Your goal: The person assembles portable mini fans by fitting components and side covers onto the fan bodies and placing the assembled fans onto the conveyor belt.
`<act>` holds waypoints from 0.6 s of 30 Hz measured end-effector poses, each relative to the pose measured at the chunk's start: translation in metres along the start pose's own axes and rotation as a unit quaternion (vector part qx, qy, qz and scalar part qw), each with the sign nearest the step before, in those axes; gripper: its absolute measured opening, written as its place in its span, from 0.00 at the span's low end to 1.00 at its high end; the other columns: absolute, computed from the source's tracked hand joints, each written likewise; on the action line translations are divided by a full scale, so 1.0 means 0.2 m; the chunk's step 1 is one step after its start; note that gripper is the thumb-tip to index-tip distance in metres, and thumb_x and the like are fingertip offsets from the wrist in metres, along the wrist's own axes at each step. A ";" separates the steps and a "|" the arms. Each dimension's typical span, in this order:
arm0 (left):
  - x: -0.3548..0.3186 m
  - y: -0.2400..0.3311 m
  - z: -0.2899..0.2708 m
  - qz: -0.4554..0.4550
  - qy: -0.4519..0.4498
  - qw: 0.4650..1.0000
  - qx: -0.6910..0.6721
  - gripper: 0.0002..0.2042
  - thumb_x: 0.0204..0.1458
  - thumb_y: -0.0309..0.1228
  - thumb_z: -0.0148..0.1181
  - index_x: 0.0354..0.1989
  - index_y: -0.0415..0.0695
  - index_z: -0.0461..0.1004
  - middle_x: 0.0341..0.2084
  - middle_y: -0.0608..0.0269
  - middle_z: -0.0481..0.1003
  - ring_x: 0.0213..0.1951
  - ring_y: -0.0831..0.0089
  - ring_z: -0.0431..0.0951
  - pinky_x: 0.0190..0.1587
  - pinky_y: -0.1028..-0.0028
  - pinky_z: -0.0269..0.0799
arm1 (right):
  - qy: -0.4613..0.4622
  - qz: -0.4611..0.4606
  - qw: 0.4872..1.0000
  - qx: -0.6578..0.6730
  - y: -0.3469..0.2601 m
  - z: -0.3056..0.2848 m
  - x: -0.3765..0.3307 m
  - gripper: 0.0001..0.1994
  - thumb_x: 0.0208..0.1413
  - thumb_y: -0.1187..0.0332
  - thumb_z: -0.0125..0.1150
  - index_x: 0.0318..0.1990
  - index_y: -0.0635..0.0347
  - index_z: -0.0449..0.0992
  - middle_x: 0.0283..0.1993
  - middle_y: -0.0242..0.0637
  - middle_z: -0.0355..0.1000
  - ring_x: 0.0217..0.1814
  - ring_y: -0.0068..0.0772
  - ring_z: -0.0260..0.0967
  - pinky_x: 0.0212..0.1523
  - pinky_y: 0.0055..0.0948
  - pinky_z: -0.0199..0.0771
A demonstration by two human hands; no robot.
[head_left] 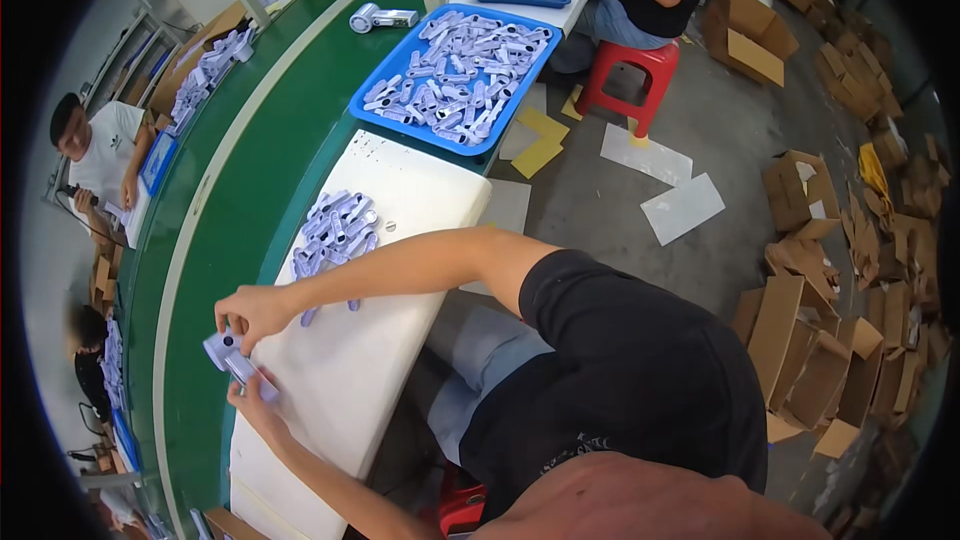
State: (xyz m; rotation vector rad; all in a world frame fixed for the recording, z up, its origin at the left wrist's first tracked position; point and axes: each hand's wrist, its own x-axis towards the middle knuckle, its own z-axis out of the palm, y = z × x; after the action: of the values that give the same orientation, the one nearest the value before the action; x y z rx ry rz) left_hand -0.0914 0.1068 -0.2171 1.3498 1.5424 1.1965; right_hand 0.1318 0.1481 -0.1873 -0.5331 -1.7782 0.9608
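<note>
Both my hands are on one lavender handheld fan (215,351), a round head with a short straight handle, over the left edge of the white worktop (345,365). My right hand (262,310) pinches it at the round head, fingers curled down around a dark spot. Below, my left hand (256,410) grips the handle end between thumb and fingers. A heap of small lavender handle-shaped parts (335,230) lies on the worktop beyond my right forearm, which covers some of them.
A blue tray (362,125) full of similar lavender parts stands beyond the worktop. A green conveyor belt (215,210) curves along the left, with another fan (385,18) on it. Co-workers sit across it and farther up. A red stool (630,85) and cardboard boxes (800,350) are to the right.
</note>
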 end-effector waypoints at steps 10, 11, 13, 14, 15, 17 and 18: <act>0.30 0.18 0.29 0.106 -0.055 0.962 -0.244 0.20 0.50 0.28 0.61 0.51 0.38 0.65 0.45 0.55 0.75 0.35 0.71 0.76 0.36 0.71 0.75 | 0.110 0.043 0.988 -0.100 0.06 -0.15 0.06 0.14 0.52 0.75 0.62 0.47 0.65 0.74 0.41 0.37 0.73 0.42 0.27 0.73 0.43 0.25 0.74; 0.26 0.19 0.29 0.070 -0.058 0.947 -0.309 0.18 0.57 0.37 0.56 0.49 0.38 0.65 0.40 0.56 0.76 0.32 0.73 0.76 0.36 0.71 0.74 | 0.097 0.068 0.990 -0.079 0.03 -0.13 0.06 0.16 0.52 0.75 0.62 0.49 0.64 0.73 0.40 0.36 0.74 0.42 0.26 0.73 0.44 0.25 0.74; 0.27 0.20 0.31 0.042 -0.180 0.890 -0.418 0.21 0.63 0.47 0.44 0.52 0.40 0.64 0.41 0.58 0.75 0.34 0.73 0.75 0.38 0.70 0.74 | 0.120 0.079 0.989 -0.048 -0.04 -0.18 0.06 0.16 0.54 0.74 0.61 0.51 0.65 0.73 0.40 0.37 0.75 0.43 0.25 0.73 0.46 0.23 0.73; 0.25 0.22 0.32 0.062 -0.189 0.881 -0.429 0.22 0.64 0.48 0.42 0.54 0.41 0.63 0.43 0.60 0.74 0.36 0.72 0.74 0.39 0.70 0.74 | 0.133 0.081 0.987 -0.046 -0.07 -0.16 0.06 0.16 0.54 0.74 0.61 0.51 0.66 0.72 0.41 0.38 0.75 0.43 0.25 0.73 0.47 0.23 0.73; 0.23 0.22 0.33 0.062 -0.170 0.885 -0.429 0.22 0.64 0.48 0.42 0.54 0.41 0.63 0.43 0.60 0.74 0.36 0.72 0.74 0.39 0.70 0.74 | 0.117 0.082 0.989 -0.036 -0.08 -0.13 0.07 0.16 0.54 0.74 0.61 0.51 0.66 0.72 0.41 0.38 0.75 0.43 0.25 0.73 0.47 0.23 0.73; 0.17 0.22 0.35 0.052 -0.117 0.899 -0.419 0.21 0.64 0.47 0.42 0.56 0.43 0.61 0.46 0.62 0.71 0.40 0.73 0.73 0.43 0.69 0.73 | 0.124 0.084 0.988 -0.038 -0.11 -0.11 0.08 0.17 0.54 0.74 0.62 0.51 0.66 0.72 0.41 0.38 0.75 0.43 0.25 0.74 0.46 0.23 0.73; 0.13 0.22 0.36 0.041 -0.092 0.906 -0.412 0.21 0.64 0.46 0.42 0.58 0.45 0.60 0.47 0.63 0.70 0.43 0.73 0.73 0.45 0.69 0.72 | 0.130 0.091 0.987 -0.038 -0.11 -0.09 0.06 0.17 0.54 0.74 0.62 0.52 0.67 0.72 0.41 0.39 0.75 0.43 0.25 0.74 0.46 0.23 0.74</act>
State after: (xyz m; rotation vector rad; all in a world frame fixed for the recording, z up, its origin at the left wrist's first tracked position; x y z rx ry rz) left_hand -0.0144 0.1451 -0.1945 0.9096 0.6899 1.4840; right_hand 0.1457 0.1503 -0.1586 -0.8419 -1.5543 0.9039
